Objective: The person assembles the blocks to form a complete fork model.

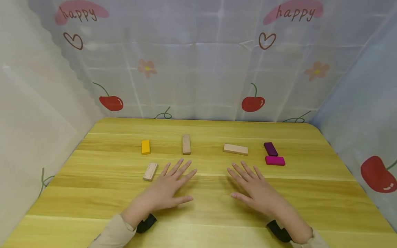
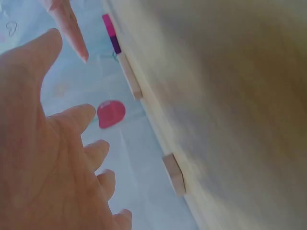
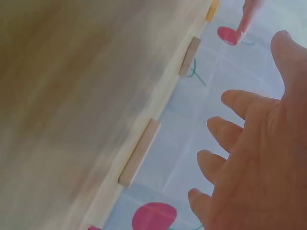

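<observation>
Cloth (image 1: 198,74) hems wooden tabletop (image 1: 211,220) on three sides

Cherry-printed and lettered "happy," the fabric rises beyond the far edge and along the left and right sides. The far corners are rounded, the side edges flare toward the near side, and a strip of wood runs between the farthest blocks and the far edge.

A person in pale sleeves (image 1: 113,234) extends the left hand (image 1: 167,189) and right hand (image 1: 257,189) from the near side. They are well apart with bare wood between them, leaving room inward; fingers are straight and fanned wide, thumbs point toward each other, and neither has hold of anything. A dark band (image 1: 146,224) shows below the left wrist, a black strap (image 1: 279,231) below the right.

Six small blocks lie beyond and beside the fingertips. A long plain block (image 1: 236,149) lies crosswise, just past the right fingertips; an upended-looking pale block (image 1: 186,144) points toward the far edge, right of a yellow block (image 1: 145,147). A speckled block (image 1: 150,172) sits just left of the left fingers. At right, a magenta block (image 1: 275,161) lies nearer than a purple block (image 1: 271,149), touching or nearly so.
</observation>
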